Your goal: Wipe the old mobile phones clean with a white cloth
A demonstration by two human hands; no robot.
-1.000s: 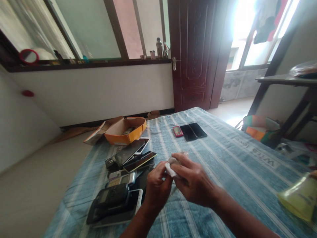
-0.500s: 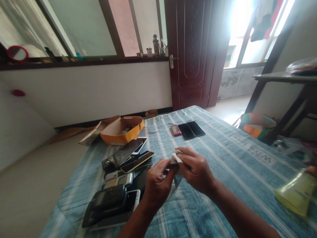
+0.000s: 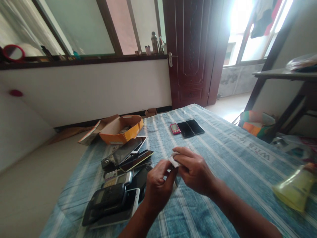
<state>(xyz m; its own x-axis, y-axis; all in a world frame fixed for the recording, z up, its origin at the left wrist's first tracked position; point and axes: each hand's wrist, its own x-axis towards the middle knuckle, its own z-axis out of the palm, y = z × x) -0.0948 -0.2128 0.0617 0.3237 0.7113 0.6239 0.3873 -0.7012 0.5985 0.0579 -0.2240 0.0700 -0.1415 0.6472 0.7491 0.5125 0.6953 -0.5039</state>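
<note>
Above the middle of the bed, my left hand [image 3: 159, 180] is closed, thumb and fingers pinching something the fingers mostly hide. My right hand [image 3: 195, 168] presses a crumpled white tissue [image 3: 175, 162] against it, fingertips almost meeting the left ones. A greyish edge shows beneath the hands, too little to name. Left of my left hand lies a pile of old phones: a silver keypad phone [image 3: 120, 179], a black device [image 3: 109, 196], a white-edged phone [image 3: 135, 200] and several more. Beyond my hands, a pink phone [image 3: 175, 129] and two black phones [image 3: 190, 128] lie side by side.
An open orange cardboard box [image 3: 123, 135] stands behind the pile at the bed's left edge. A yellow translucent spray bottle [image 3: 294, 188] lies at the right. Blue striped cloth [image 3: 223, 158] covers the bed. A dark red door [image 3: 190, 56] is at the back.
The tissue and my right fingertips have shifted slightly against the held thing. Both hands remain together in nearly the same place; the camera view has moved a little.
</note>
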